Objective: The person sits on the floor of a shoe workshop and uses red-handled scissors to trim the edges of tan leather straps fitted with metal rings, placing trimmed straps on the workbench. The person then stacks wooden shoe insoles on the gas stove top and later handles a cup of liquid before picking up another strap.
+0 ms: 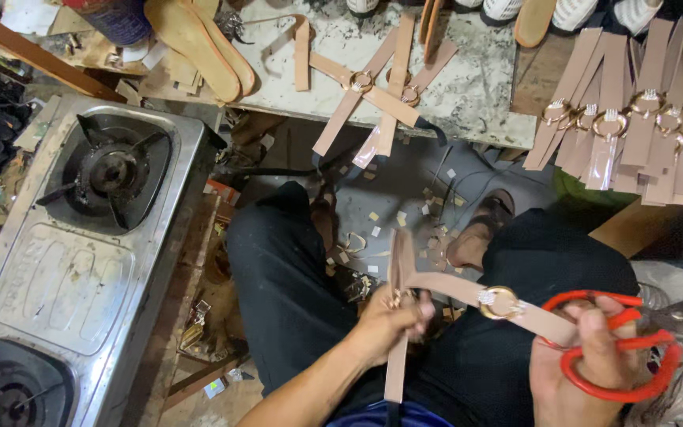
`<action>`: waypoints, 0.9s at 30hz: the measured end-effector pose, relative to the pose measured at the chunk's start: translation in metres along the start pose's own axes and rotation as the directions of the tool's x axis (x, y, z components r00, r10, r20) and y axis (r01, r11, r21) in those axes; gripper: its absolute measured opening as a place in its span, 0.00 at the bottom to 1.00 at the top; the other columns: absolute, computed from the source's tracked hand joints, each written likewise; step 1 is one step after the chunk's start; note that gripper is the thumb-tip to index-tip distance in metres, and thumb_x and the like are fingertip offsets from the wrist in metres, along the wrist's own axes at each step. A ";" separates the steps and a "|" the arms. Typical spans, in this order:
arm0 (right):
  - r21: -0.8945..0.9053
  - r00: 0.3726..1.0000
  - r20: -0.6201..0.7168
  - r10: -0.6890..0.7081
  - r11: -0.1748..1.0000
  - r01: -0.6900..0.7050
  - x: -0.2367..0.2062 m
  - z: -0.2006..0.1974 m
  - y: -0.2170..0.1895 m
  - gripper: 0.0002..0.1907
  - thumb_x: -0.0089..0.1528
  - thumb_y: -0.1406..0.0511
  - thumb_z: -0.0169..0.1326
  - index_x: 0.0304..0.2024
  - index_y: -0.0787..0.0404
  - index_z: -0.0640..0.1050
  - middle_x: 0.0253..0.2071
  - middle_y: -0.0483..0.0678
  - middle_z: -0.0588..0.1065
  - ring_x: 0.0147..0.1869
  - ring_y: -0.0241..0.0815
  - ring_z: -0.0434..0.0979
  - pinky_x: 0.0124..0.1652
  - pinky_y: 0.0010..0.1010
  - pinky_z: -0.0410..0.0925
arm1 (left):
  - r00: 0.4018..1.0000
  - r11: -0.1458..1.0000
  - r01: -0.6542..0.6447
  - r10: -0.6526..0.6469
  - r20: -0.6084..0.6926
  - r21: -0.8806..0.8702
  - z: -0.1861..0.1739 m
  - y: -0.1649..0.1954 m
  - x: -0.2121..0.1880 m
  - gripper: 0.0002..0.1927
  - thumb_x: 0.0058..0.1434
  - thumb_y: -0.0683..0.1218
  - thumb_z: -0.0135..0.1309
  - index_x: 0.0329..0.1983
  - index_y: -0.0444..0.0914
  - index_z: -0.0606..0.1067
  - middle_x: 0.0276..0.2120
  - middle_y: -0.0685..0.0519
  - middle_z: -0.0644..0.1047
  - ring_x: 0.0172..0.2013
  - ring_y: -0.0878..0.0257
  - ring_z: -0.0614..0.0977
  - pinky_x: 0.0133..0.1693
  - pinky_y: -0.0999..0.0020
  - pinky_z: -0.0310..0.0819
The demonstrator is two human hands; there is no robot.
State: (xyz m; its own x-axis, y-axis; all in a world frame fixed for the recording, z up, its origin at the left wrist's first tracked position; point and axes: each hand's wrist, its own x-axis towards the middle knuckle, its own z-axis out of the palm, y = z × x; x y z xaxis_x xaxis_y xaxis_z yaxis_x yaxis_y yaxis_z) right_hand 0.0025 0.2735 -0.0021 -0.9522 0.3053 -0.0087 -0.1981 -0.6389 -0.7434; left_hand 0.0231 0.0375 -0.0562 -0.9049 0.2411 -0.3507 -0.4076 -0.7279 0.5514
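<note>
I take the two-burner gas stove (81, 237) at the far left as my landmark. Right of it, over my dark trousers, my left hand (385, 320) is closed around a pair of crossed tan straps (436, 283): one strip hangs straight down through the fist, the other runs right through a gold ring (499, 302) set with small clear stones. The straps look smooth, pale pinkish-brown, and flat. Farther right of the stove, my right hand (586, 356) grips red-handled scissors (618, 348), fingers through the loops, touching the strap's far end; the blades are hidden. Above and right of the stove, similar finished strap pairs (381, 91) lie on a worn white slab (476, 95).
</note>
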 end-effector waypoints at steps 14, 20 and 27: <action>-0.138 1.000 0.031 0.000 0.990 0.004 0.007 -0.016 0.010 0.08 0.72 0.73 0.57 0.50 0.64 0.71 0.43 0.46 0.72 0.48 0.35 0.74 0.57 0.30 0.68 | 0.998 0.997 0.068 -0.068 -0.008 0.045 0.005 -0.014 0.003 0.25 0.61 0.38 0.59 0.61 0.35 0.68 0.34 0.53 0.76 0.28 0.67 0.76 0.25 0.77 0.64; -0.237 0.989 -0.037 0.141 0.961 -0.145 -0.018 0.009 0.041 0.16 0.64 0.73 0.57 0.54 0.67 0.71 0.42 0.51 0.75 0.48 0.43 0.79 0.51 0.38 0.72 | 0.968 1.000 0.013 -0.006 0.250 -0.028 0.014 -0.013 -0.005 0.09 0.69 0.42 0.58 0.46 0.31 0.75 0.31 0.53 0.75 0.29 0.68 0.74 0.28 0.78 0.63; -0.462 0.966 -0.022 0.259 0.854 -0.240 -0.018 0.012 0.035 0.18 0.62 0.70 0.57 0.53 0.67 0.71 0.38 0.54 0.78 0.39 0.42 0.80 0.41 0.34 0.74 | 0.989 0.993 -0.119 0.116 -0.091 -0.024 0.021 -0.005 0.004 0.05 0.66 0.42 0.55 0.39 0.34 0.76 0.29 0.51 0.78 0.29 0.64 0.78 0.32 0.73 0.70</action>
State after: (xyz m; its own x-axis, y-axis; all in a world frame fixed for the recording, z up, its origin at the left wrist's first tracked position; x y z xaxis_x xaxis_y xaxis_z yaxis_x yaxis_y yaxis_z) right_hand 0.0101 0.2364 -0.0198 -0.9656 0.1452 -0.2159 0.1665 -0.2928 -0.9416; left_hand 0.0189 0.0557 -0.0442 -0.9313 0.0958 -0.3515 -0.2943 -0.7664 0.5709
